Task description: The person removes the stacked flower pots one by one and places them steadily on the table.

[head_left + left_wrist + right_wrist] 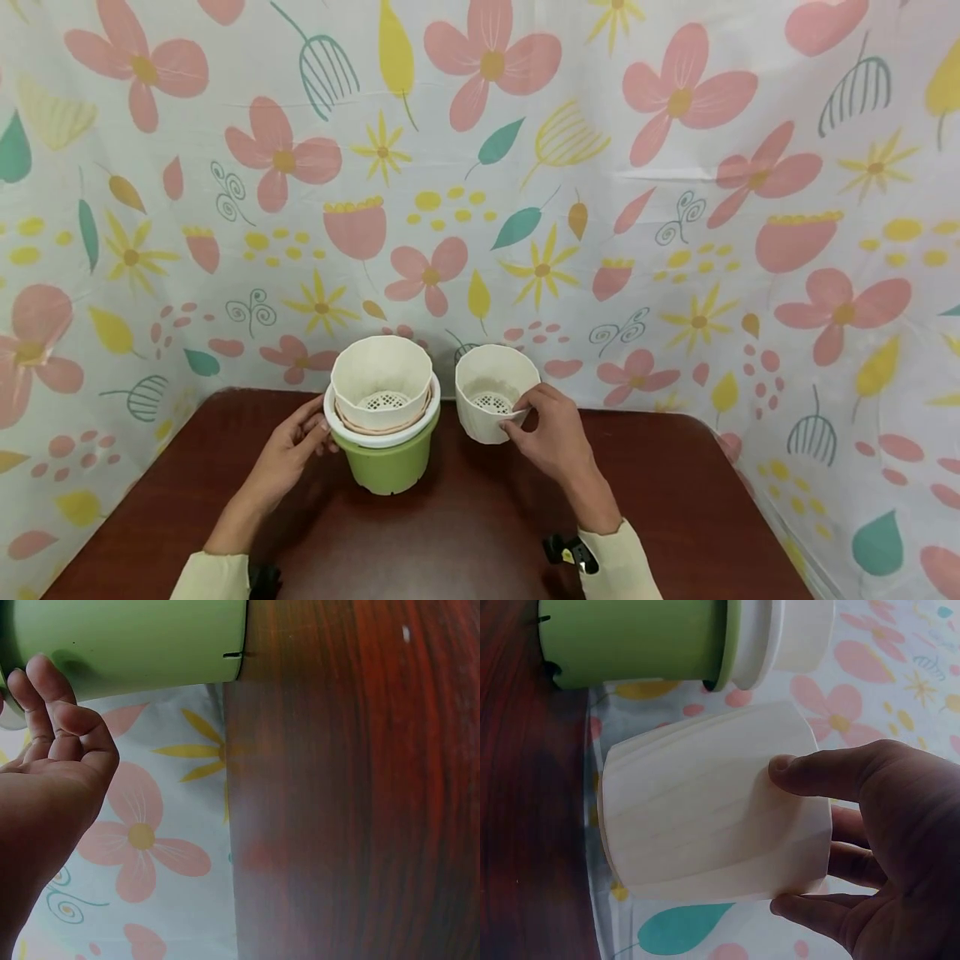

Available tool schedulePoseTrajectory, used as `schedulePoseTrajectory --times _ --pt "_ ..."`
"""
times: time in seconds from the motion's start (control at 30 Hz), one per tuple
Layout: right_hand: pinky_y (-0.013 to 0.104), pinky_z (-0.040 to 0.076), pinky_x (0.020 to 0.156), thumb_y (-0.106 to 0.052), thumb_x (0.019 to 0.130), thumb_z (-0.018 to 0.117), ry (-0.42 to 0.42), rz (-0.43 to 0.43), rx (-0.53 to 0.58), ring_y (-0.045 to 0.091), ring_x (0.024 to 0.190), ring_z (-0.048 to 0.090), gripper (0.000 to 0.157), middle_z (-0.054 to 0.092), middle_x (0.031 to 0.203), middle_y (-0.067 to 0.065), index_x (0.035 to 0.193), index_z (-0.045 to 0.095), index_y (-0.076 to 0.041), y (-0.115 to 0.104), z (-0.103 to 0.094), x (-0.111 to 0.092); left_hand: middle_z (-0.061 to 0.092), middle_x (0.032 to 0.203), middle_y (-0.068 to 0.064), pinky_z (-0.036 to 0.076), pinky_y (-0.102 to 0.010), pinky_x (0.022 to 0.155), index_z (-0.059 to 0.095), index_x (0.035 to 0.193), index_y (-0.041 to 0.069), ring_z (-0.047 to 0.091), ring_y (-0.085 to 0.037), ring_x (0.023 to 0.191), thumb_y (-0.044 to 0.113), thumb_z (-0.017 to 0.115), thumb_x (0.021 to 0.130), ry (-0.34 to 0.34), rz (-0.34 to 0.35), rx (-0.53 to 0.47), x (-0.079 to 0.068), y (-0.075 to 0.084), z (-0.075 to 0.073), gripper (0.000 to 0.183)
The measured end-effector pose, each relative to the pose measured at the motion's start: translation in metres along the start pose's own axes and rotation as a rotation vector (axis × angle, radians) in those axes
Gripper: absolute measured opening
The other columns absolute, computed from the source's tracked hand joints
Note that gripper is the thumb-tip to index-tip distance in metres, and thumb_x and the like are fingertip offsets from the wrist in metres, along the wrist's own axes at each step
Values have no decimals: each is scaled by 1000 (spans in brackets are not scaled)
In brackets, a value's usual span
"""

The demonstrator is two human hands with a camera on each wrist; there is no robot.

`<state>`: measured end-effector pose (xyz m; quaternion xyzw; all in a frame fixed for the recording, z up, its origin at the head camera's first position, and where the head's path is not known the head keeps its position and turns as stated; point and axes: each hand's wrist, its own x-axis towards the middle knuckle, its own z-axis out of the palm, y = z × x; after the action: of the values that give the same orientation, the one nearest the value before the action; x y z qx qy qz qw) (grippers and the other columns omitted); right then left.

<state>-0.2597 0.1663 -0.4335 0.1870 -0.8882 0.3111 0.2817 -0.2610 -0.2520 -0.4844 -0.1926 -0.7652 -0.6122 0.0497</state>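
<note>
**First:** What do the hands have hold of?

**Second:** The right hand (pixel 555 433) pinches a loose cream pot (pixel 491 387) at the rim, its thumb (pixel 786 766) flat on the outer wall. That pot is just right of the stack (pixel 388 454), mouth up. The left hand (pixel 288 446) is at the stack's left, fingers partly bent by the rim; whether they grip or merely rest, I cannot tell.

**First:** Make-up of the stack?

**Second:** A green pot (pixel 386 471) stands on the surface (pixel 480 525). A white pot (pixel 382 442) sits in it, then a tan rim (pixel 375 432), with an upper cream pot (pixel 382 371) topmost.

**First:** Recommended handling?

**Second:** In my judgement, a light pinch, since the wall looks thin; mouth level; fingers out of the opening. The left hand should brace the stack low, as it looks top-heavy.

**First:** Do the views agree?

**Second:** They differ. Only the head view shows the holed floors of both cream pots. The right wrist view shows curtain (pixel 656 688) between the loose pot's base and the surface, suggesting it is raised. The left wrist view shows a slit (pixel 232 655) at the green pot's foot.
</note>
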Motion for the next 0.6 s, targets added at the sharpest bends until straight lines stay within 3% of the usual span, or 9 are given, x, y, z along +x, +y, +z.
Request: schedulePoseTrajectory --times 0.6 --pt "31 51 66 -12 73 99 -54 20 -20 12 74 56 27 68 86 5 83 74 -7 8 8 -2 69 101 -3 54 -26 77 32 164 0 68 -20 89 17 48 115 4 17 1 -1 1 0 54"
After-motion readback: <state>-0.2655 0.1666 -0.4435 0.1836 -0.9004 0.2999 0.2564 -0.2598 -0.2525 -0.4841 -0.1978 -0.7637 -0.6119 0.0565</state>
